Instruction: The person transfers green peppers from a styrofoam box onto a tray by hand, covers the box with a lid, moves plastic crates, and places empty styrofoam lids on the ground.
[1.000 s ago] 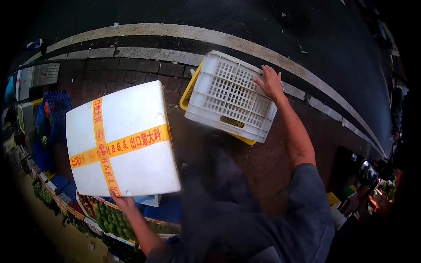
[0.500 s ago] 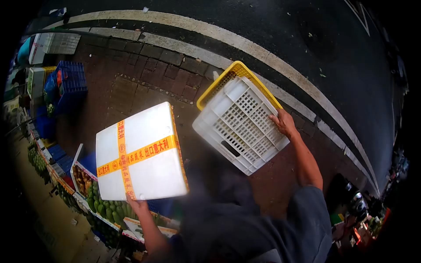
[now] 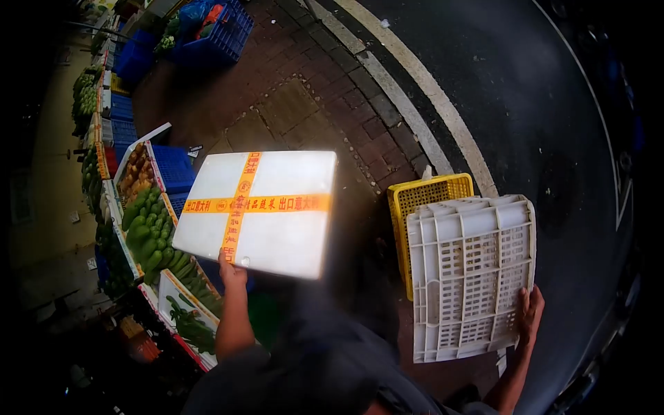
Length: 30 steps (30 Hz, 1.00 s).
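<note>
Some green vegetables [image 3: 144, 238] are displayed at left. Next, a taped white foam box [image 3: 266, 225] is held at its near edge by the fingers of the left hand [image 3: 234, 275]. Farther right, a yellow crate [image 3: 430, 188] is partly hidden behind a white crate [image 3: 474, 277], gripped along its right edge by the right hand [image 3: 530, 315].

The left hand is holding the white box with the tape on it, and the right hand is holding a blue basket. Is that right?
Not quite: the basket isn't blue. The head view shows the right hand holding a white basket. The left hand is holding the white box with tape on it, just as you said.
</note>
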Each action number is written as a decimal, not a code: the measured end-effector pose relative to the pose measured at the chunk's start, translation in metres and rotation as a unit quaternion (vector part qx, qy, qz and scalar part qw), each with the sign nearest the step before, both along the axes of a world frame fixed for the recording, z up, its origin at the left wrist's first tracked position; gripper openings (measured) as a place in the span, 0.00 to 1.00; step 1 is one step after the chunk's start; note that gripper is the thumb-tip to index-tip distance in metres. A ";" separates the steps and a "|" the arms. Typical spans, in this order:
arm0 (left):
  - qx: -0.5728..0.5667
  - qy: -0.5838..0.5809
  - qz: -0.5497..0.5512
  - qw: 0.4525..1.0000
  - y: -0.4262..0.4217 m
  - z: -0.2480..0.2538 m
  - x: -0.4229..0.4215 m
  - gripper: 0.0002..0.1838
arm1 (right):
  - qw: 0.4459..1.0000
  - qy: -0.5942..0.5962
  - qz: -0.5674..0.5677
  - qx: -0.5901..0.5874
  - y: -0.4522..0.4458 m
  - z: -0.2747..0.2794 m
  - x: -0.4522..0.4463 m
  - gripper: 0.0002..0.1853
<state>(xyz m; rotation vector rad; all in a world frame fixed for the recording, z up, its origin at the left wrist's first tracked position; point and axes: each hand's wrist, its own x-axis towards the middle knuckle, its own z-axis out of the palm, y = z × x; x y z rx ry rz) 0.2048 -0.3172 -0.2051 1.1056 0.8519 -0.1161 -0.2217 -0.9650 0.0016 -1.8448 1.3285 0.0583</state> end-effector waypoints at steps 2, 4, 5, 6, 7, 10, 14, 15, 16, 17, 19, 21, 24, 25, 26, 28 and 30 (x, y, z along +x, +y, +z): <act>0.011 0.000 0.021 1.000 0.008 -0.014 0.007 0.23 | 1.000 -0.014 -0.011 -0.013 0.003 0.021 0.015 0.20; 0.007 -0.005 0.038 0.999 0.021 -0.029 0.010 0.22 | 0.999 -0.014 0.005 -0.032 0.005 0.044 0.037 0.20; -0.001 -0.008 0.046 0.999 0.033 -0.034 0.005 0.22 | 0.999 -0.015 0.011 -0.044 0.012 0.055 0.040 0.20; -0.007 -0.008 0.053 0.999 0.036 -0.036 0.007 0.22 | 0.998 -0.021 0.019 -0.056 0.012 0.060 0.050 0.20; -0.013 -0.011 0.059 0.998 0.041 -0.036 0.008 0.22 | 0.997 -0.029 0.025 -0.067 0.012 0.063 0.057 0.20; -0.001 -0.058 0.068 0.996 0.068 -0.029 0.019 0.22 | 0.990 -0.044 0.059 -0.119 0.012 0.070 0.090 0.20; 0.005 -0.046 0.065 0.997 0.101 0.010 0.026 0.23 | 0.984 -0.098 0.073 -0.133 0.038 0.083 0.159 0.20; 0.026 -0.045 0.067 0.996 0.097 0.010 0.031 0.24 | 0.985 -0.095 0.073 -0.123 0.017 0.068 0.190 0.21; 0.039 -0.055 0.073 0.995 0.095 0.012 0.040 0.24 | 0.984 -0.107 0.083 -0.114 0.000 0.051 0.221 0.22; 0.052 -0.066 0.081 0.993 0.096 0.014 0.046 0.24 | 0.984 -0.124 0.083 -0.099 -0.012 0.035 0.255 0.23; 0.099 -0.063 0.095 0.989 0.088 0.029 0.049 0.25 | 0.978 -0.138 0.118 -0.102 -0.039 0.000 0.304 0.25; 0.117 -0.078 0.114 0.984 0.097 0.021 0.056 0.27 | 0.978 -0.134 0.123 -0.101 -0.068 -0.036 0.372 0.27; 0.144 -0.074 0.163 0.973 0.075 0.038 0.066 0.27 | 0.980 -0.132 0.135 -0.068 -0.125 -0.101 0.484 0.29; 0.169 -0.051 0.154 0.972 0.068 0.038 0.068 0.27 | 0.980 -0.107 0.137 -0.096 -0.143 -0.119 0.525 0.30; 0.151 -0.094 0.138 0.974 0.031 0.061 0.073 0.26 | 0.980 -0.123 0.144 -0.065 -0.165 -0.141 0.555 0.30; 0.205 -0.050 0.180 0.961 0.001 0.077 0.090 0.25 | 0.977 -0.077 0.168 -0.103 -0.177 -0.162 0.629 0.31; 0.160 -0.051 0.182 0.969 -0.009 0.065 0.101 0.23 | 0.954 -0.030 0.229 -0.193 -0.183 -0.172 0.707 0.32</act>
